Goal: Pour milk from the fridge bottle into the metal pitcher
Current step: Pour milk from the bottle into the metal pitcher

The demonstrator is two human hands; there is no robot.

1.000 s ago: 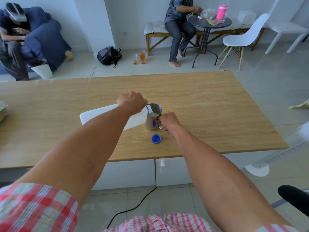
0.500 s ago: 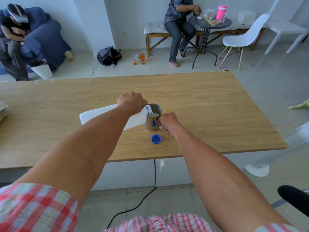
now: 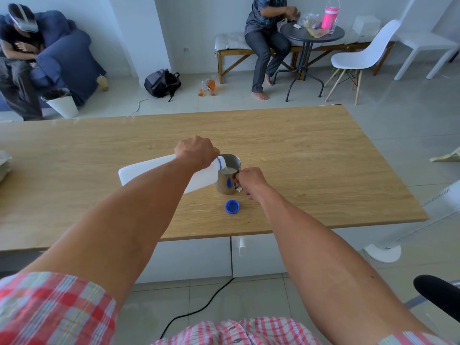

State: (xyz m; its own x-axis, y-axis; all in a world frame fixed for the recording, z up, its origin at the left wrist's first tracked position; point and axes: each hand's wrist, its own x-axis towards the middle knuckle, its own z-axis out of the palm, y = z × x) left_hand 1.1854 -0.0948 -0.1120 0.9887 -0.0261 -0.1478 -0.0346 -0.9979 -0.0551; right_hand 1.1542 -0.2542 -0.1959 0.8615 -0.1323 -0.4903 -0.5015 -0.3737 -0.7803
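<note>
1. The wooden counter (image 3: 311, 150) fills the middle of your view, with white cabinet fronts (image 3: 189, 257) below its near edge and a black cable (image 3: 199, 310) trailing over the tiled floor beneath.
2. Behind the counter, one person sits in a blue armchair (image 3: 67, 61) at the far left, and another sits on a bench (image 3: 234, 43) beside a round dark table (image 3: 312, 34) that carries a pink bottle (image 3: 329, 19). A white chair (image 3: 361, 56) stands to the right of that table, and a black backpack (image 3: 161, 82) lies on the floor by the wall.
3. Your white milk bottle (image 3: 139, 173) is tipped nearly onto its side above the counter, its base to the left and its blue-ringed neck (image 3: 220, 164) over the rim of the pitcher.
4. Your left hand (image 3: 195, 151) is wrapped around the bottle's upper part near the neck, gripping it from above.
5. Your right hand (image 3: 250, 181) is closed around the pitcher's handle on its right side.
6. The metal pitcher (image 3: 227, 179) stands upright on the counter, just right of the bottle's neck, with white milk (image 3: 229, 170) showing inside it, near the rim.
7. The blue cap (image 3: 232, 206) lies on the counter with its open side up, near the pitcher on your side and apart from both hands.
</note>
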